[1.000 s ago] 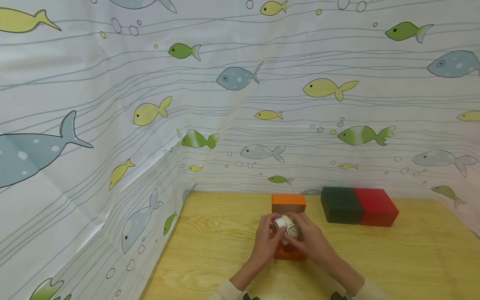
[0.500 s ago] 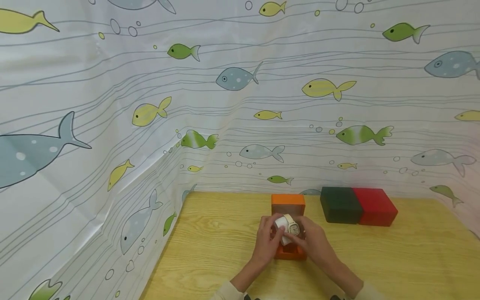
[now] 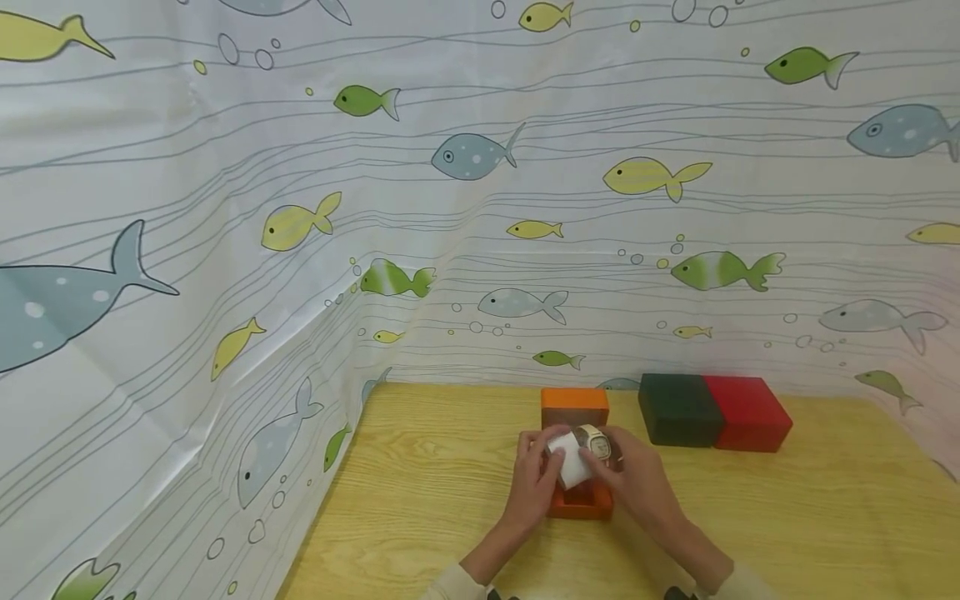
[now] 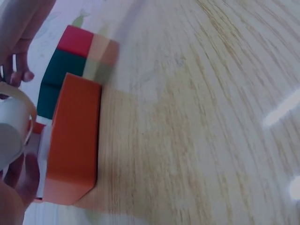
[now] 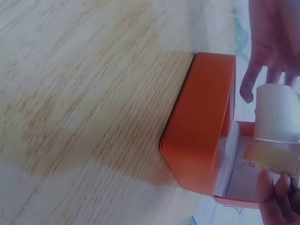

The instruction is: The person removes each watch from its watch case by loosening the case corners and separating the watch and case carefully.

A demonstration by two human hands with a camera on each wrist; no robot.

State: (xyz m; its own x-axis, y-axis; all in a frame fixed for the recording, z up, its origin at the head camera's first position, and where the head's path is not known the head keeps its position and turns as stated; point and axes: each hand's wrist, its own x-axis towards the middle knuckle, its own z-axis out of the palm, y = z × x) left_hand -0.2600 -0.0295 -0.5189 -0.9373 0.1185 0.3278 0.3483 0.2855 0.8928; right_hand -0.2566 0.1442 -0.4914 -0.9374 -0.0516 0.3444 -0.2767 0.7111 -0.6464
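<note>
A white watch cushion [image 3: 572,462], a short roll, is gripped by my left hand [image 3: 528,483]. My right hand [image 3: 636,479] pinches a cream-strapped wristwatch [image 3: 600,447], its squarish dial facing up. In the right wrist view the looped strap [image 5: 269,158] lies right at one end of the white roll [image 5: 276,112]. Both hands are over an orange box [image 3: 575,400] whose lid stands raised at the back. The box's pale lining shows in the right wrist view, and the hands cover much of its inside in the head view.
To the right at the back of the wood-grain table [image 3: 435,483] sit a dark green box [image 3: 681,410] and a red box [image 3: 752,414], side by side. A fish-patterned sheet [image 3: 450,250] hangs behind and along the left side.
The wristwatch has moved right along the white cushion to its end, together with my right hand. More of the cushion shows now. My left hand has stayed nearly in place.
</note>
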